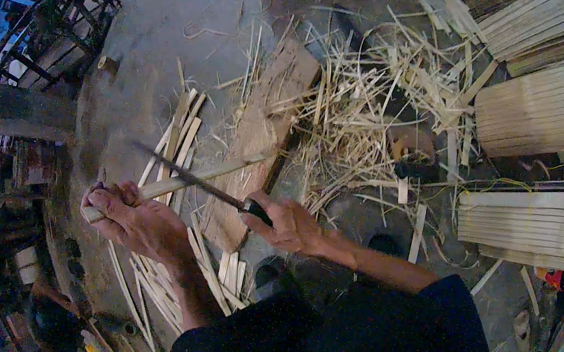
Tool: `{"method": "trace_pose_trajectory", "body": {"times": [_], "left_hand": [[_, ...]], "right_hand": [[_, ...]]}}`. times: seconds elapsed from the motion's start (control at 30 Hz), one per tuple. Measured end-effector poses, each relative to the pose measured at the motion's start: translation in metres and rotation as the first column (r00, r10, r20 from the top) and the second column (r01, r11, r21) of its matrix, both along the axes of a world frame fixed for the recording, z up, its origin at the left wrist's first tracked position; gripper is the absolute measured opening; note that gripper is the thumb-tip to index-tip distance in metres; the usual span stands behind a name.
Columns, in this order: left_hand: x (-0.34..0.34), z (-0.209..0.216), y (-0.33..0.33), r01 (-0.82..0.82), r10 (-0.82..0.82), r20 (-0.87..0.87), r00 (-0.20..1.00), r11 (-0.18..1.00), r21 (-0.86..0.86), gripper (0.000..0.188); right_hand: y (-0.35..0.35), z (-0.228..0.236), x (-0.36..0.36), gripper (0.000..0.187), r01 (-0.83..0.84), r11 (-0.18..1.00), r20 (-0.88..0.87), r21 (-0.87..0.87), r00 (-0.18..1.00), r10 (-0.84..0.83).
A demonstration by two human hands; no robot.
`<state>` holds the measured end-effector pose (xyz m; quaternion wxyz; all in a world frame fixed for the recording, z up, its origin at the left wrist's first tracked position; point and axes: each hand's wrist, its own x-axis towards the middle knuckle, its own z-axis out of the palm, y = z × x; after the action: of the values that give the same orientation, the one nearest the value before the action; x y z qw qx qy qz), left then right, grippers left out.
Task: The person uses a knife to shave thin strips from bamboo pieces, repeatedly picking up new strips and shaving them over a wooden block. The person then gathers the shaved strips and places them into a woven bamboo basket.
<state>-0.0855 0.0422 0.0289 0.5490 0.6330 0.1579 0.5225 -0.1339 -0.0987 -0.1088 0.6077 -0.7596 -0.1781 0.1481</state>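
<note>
My left hand [147, 226] is closed round one end of a pale strip of bamboo or wood [227, 166]. From that hand the strip slants up to the right, its far end over a thick wooden plank [269, 118]. My right hand [294, 227] grips the dark handle of a long, narrow-bladed knife [202, 185]. The blade points left and crosses the strip between my hands; whether its edge touches the strip I cannot tell. Several cut strips [185, 131] lie on the floor beyond my left hand, and more strips [155, 287] lie below it.
A tangled heap of shavings [367, 93] covers the floor right of the plank. Bundles of flat slats [562, 104] stand at the far right, with another slatted panel [542, 227] nearer. A dark metal frame [53, 26] stands at the far left, above cluttered shelving [0, 211].
</note>
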Motion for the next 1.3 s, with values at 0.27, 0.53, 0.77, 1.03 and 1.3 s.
{"method": "trace_pose_trajectory", "body": {"times": [0.27, 0.53, 0.77, 1.03, 1.3], "left_hand": [[0.005, 0.004, 0.0, -0.061, 0.064, 0.041, 0.997, 0.995, -0.079, 0.03], [-0.001, 0.004, 0.002, -0.151, 0.161, -0.076, 0.984, 0.981, 0.118, 0.038], [-0.023, -0.01, 0.027, -0.069, 0.109, -0.199, 0.974, 0.978, 0.198, 0.031], [-0.001, -0.001, 0.017, -0.105, 0.107, -0.051, 0.993, 0.993, 0.049, 0.034], [-0.007, 0.0, 0.01, 0.014, -0.011, 0.073, 0.997, 0.999, -0.037, 0.034]], "right_hand": [[-0.011, -0.036, 0.012, 0.043, 0.263, 0.959, 0.017, -0.103, 0.965, -0.263], [-0.002, -0.019, 0.011, 0.04, 0.104, 0.972, -0.087, -0.209, 0.988, -0.125], [-0.023, -0.085, 0.02, 0.037, 0.174, 0.973, -0.028, -0.154, 0.983, -0.18], [-0.027, -0.072, 0.023, 0.044, 0.181, 0.942, -0.101, -0.282, 0.971, -0.217], [-0.004, -0.04, 0.006, 0.041, 0.161, 0.948, 0.025, -0.273, 0.987, -0.16]]}}
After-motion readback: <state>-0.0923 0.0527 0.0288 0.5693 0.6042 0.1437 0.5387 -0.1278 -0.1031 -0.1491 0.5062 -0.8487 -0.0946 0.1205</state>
